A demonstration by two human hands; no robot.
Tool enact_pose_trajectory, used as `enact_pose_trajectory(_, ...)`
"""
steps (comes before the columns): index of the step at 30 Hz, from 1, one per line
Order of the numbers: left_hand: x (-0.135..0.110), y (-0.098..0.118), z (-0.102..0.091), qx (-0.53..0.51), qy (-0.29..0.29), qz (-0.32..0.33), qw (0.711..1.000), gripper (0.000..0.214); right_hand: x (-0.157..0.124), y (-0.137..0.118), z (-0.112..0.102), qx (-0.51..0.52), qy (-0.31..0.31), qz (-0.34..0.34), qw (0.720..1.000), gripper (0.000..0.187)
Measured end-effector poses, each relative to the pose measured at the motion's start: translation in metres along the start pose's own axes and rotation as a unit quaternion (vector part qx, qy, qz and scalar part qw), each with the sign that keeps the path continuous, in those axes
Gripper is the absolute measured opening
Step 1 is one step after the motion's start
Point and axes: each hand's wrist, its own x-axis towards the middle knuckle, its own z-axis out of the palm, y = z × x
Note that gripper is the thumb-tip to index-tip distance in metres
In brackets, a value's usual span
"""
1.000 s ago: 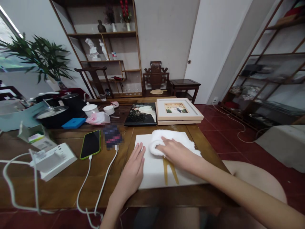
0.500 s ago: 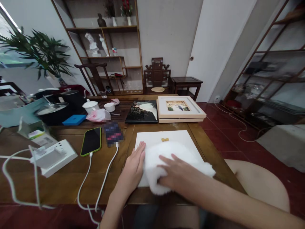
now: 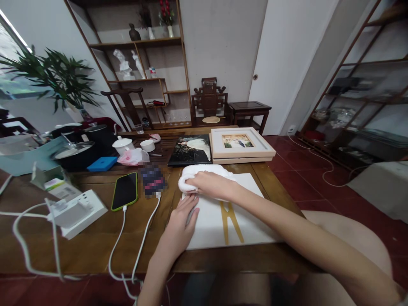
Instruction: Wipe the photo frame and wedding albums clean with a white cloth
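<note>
A white board [image 3: 255, 219] lies on the wooden table in front of me. It bears a flat gold shape [image 3: 225, 229] like two spreading legs, its upper part covered. My right hand [image 3: 205, 183] is closed on a bunched white towel [image 3: 208, 169] at the board's far left corner, and that forearm crosses over the board. Flat on the board's left edge rests my left hand [image 3: 182, 221], fingers stretched out just below the towel and holding nothing.
Beyond the board lie a dark picture panel [image 3: 188, 155] and stacked light-wood frames [image 3: 264, 153]. To the left are a phone [image 3: 125, 191] on a white cable, a pixelated item [image 3: 153, 180], a power strip [image 3: 86, 212], a blue box [image 3: 102, 163] and a white lidded cup [image 3: 123, 144].
My right hand has moved the towel from the near middle of the board to its far left corner, uncovering the gold legs. My left hand stays on the left edge.
</note>
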Motion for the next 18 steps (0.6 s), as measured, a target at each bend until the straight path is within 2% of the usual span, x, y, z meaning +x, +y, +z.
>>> enact_pose_trajectory(2,-0.001,-0.001,0.000,-0.006,-0.003,-0.004,1.000,0.038,-0.011,0.009,-0.003,0.005,-0.003,0.019,1.000,0.010)
enact_pose_trajectory(5,-0.001,-0.002,0.001,-0.012,-0.005,-0.004,1.000,0.038,-0.043,0.032,-0.010,0.009,-0.001,0.046,0.999,0.012)
enact_pose_trajectory(8,-0.001,-0.002,0.003,-0.016,-0.006,-0.006,1.000,0.037,-0.082,0.053,-0.016,-0.005,-0.006,0.105,0.994,0.014)
enact_pose_trajectory(10,-0.001,-0.001,0.003,-0.019,-0.006,-0.012,1.000,0.038,-0.105,0.057,-0.018,-0.019,-0.021,0.152,0.988,0.019)
enact_pose_trajectory(13,-0.002,0.002,0.001,-0.021,-0.012,-0.023,0.999,0.040,-0.132,0.044,-0.017,-0.033,-0.044,0.189,0.980,0.024)
enact_pose_trajectory(18,-0.004,0.002,0.001,-0.019,-0.003,-0.015,1.000,0.039,-0.176,-0.008,-0.009,0.026,-0.056,0.128,0.990,0.032)
